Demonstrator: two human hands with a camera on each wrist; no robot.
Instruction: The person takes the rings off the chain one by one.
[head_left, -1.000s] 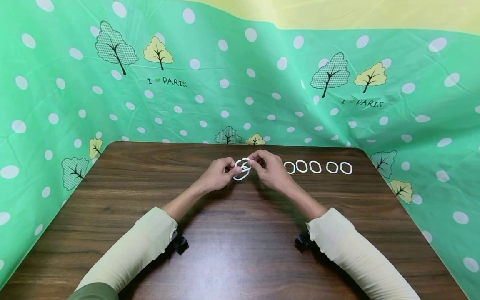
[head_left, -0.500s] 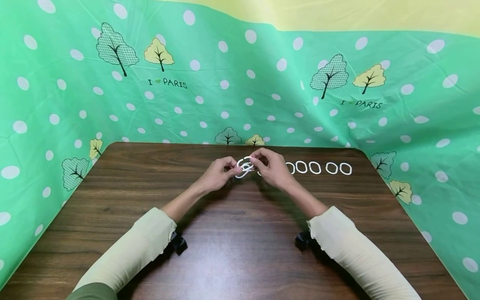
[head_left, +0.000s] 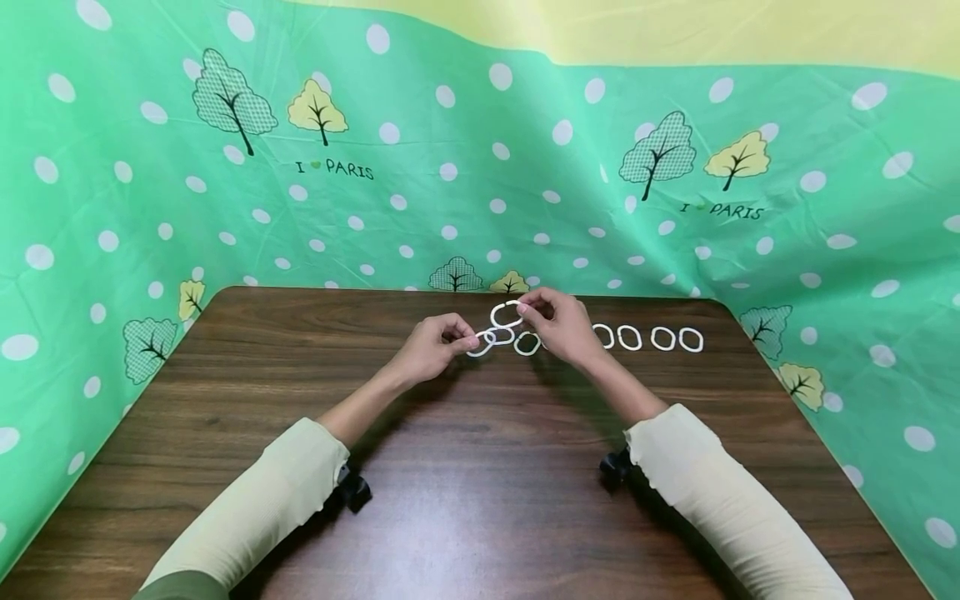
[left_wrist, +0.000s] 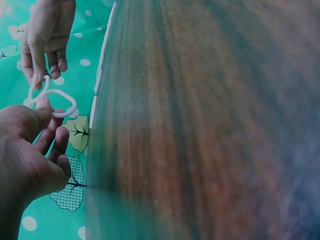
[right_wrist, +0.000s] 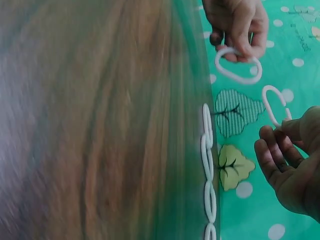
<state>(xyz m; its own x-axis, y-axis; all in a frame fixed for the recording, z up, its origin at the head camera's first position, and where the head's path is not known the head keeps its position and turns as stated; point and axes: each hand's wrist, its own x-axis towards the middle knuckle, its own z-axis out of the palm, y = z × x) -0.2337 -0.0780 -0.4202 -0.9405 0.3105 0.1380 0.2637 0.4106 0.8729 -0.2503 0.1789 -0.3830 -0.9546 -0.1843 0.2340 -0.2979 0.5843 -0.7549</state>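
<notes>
Thumb and fingertips of my left hand (head_left: 433, 348) pinch a white oval ring (right_wrist: 239, 79) just above the far part of the table. To its right, my right hand (head_left: 561, 329) pinches a second white ring (right_wrist: 268, 107), which has a small gap in its side. The right wrist view shows the two held rings apart. Beneath the hands in the head view, one white ring (head_left: 501, 343) lies beside the left hand's ring, overlapping it in sight; whether they are linked I cannot tell. Another ring (head_left: 527, 354) lies just under the right hand.
Several more white rings (head_left: 630, 348) lie in a row to the right on the brown wooden table (head_left: 480, 483). The right hand covers part of the row. A green dotted cloth (head_left: 420, 150) with printed trees hangs behind and beside the table.
My right hand has moved up and right with its gapped ring, away from the left hand's ring, which it overlapped before. Rings beneath now show. The left hand has stayed nearly in place.
</notes>
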